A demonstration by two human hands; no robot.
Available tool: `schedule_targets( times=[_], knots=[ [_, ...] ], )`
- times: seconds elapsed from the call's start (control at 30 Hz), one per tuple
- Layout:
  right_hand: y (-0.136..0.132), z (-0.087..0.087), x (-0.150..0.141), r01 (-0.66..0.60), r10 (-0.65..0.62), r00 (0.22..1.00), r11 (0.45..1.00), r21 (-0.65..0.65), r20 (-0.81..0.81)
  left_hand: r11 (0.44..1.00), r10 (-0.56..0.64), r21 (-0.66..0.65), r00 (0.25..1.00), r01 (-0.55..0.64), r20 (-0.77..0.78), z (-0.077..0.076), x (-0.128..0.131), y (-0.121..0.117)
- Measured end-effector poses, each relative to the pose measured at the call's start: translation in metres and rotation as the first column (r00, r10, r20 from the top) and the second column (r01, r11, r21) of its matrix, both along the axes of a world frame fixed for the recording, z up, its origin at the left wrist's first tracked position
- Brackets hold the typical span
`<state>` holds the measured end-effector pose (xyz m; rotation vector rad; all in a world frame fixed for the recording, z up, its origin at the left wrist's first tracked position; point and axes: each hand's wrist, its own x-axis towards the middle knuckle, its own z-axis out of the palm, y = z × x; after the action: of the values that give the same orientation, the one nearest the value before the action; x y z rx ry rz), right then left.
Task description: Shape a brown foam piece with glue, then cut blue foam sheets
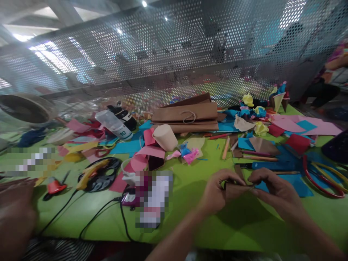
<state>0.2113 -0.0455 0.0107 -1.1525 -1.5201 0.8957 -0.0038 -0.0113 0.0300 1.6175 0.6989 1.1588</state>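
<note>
A small piece of folded brown paper [235,190] is held between my two hands above the green table. My left hand [216,190] grips its left side with bent fingers, and part of the paper is hidden behind them. On the other side my right hand [274,194] pinches the paper's edge between thumb and fingers. Just beyond the hands lie a blue-handled cutter [272,165] and several pencils. Blue paper [295,184] rests under and beside the right hand.
Another person's arm [16,214] reaches in at the left. Yellow glue gun [92,173] and phone [154,199] lie left of me, with cables nearby. Scissors [324,181] are at right. Brown bag [185,116], paper roll [165,137] and bottle [114,124] stand before a perforated metal panel [163,65].
</note>
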Motion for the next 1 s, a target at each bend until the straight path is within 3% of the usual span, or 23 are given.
schedule_targets(
  times=[0.3,0.53,0.73,1.0],
  knots=[
    [0.002,0.003,-0.002,-0.019,0.019,1.0,1.0,-0.003,-0.008,0.996,-0.041,-0.086,0.996,0.034,-0.082,0.008,-0.001,-0.001],
    [0.001,-0.009,0.002,0.0,-0.001,1.0,0.997,-0.074,-0.007,0.989,-0.063,-0.139,0.996,0.054,-0.063,0.009,0.0,-0.002],
    [0.001,-0.012,0.001,-0.008,0.004,0.999,0.995,-0.102,-0.041,0.996,-0.085,-0.044,0.991,0.081,-0.099,0.002,-0.003,-0.001],
    [0.001,-0.011,0.001,0.006,-0.009,0.999,0.997,-0.082,-0.032,0.996,-0.088,-0.04,0.991,0.085,-0.101,0.001,-0.004,0.0]
  ],
)
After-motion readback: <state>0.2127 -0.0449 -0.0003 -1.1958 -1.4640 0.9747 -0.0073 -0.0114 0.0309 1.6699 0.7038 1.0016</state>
